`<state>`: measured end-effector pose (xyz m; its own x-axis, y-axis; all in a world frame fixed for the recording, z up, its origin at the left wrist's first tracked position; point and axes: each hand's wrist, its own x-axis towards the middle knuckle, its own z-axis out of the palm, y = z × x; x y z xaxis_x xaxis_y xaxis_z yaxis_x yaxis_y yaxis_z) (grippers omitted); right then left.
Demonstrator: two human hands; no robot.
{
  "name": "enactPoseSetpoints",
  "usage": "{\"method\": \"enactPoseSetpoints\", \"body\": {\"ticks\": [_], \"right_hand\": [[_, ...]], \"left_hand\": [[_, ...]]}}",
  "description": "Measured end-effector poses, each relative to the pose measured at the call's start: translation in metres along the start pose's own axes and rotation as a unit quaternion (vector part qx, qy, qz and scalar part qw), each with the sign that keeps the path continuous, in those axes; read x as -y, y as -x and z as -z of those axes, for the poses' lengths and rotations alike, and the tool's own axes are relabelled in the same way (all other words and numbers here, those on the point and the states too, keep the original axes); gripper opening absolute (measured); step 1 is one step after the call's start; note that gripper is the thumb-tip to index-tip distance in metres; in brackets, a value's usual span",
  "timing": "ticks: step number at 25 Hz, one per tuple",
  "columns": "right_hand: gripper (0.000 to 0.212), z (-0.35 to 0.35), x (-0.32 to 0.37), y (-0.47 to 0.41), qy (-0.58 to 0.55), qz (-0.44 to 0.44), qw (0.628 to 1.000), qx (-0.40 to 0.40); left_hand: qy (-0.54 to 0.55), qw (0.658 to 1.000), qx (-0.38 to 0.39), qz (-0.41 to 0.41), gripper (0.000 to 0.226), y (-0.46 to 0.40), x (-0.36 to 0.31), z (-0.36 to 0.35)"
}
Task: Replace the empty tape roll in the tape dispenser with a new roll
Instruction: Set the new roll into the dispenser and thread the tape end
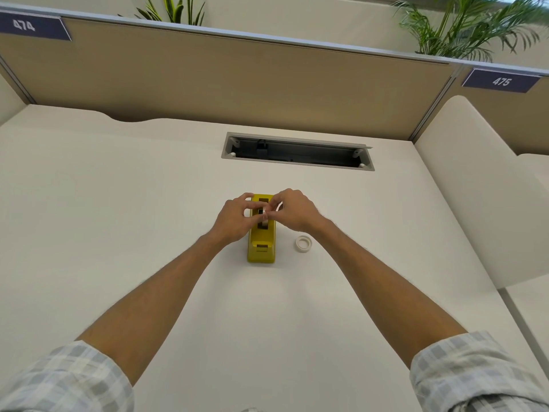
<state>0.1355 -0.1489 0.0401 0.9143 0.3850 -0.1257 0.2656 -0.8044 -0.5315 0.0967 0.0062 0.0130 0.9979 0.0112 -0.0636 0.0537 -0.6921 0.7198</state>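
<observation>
A yellow tape dispenser stands lengthwise in the middle of the white desk. My left hand and my right hand meet over its roll slot, fingertips pinching a small pale tape roll that sits in or just above the slot. The fingers hide most of that roll. A second white tape roll lies flat on the desk just right of the dispenser, near my right wrist.
An open cable tray slot is cut into the desk behind the dispenser. A tan partition closes the back, a white side panel stands at the right. Plants rise behind the partition.
</observation>
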Motion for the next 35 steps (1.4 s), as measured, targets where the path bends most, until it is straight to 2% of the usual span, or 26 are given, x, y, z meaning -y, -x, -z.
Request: {"method": "enactPoseSetpoints", "body": {"ticks": [13,28,35], "right_hand": [[0.022,0.010,0.005,0.004,0.116,0.055,0.992,-0.016],[0.015,0.026,0.007,-0.009,0.134,0.063,0.988,-0.045],[0.015,0.025,0.007,-0.004,0.133,0.059,0.988,-0.042]], "left_hand": [[0.002,1.000,-0.002,0.008,0.042,0.000,0.002,-0.002],[0.031,0.999,-0.005,0.020,0.046,0.003,-0.001,-0.001],[0.039,0.999,0.006,-0.001,0.042,0.005,0.003,-0.005]]}}
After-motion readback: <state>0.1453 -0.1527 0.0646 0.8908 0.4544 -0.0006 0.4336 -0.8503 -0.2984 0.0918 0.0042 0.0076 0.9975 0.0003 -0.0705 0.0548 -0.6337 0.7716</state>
